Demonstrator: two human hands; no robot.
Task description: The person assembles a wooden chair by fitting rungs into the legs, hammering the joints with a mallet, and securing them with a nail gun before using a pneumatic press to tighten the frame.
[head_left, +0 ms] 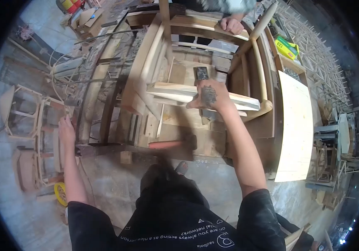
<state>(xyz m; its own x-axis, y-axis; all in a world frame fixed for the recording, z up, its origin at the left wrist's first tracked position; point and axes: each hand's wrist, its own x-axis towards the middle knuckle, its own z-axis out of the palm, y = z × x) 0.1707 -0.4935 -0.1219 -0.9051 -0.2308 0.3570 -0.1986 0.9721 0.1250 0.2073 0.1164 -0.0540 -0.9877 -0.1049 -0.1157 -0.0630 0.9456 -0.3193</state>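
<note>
My right hand (211, 96) is closed over the pale wooden rail (240, 101) that runs across the wooden chair frame (144, 62). Just beyond its knuckles, a dark rectangular block (201, 73) shows inside the frame. My left hand (66, 130) is off to the left, at the outer edge of the workbench (88, 125), its fingers drawn together; what they hold is hidden. Close above those fingertips lies a grey cylindrical piece (73, 102). A tool with an orange-red handle (165, 144) lies near the bench's front edge.
Across the frame, another person's hand (232, 26) rests on the top rail. A pale flat board (295, 129) lies at the right, below a green and yellow box (286, 48). Chair frames (20, 111) stand on the left floor near a yellow round container (60, 193).
</note>
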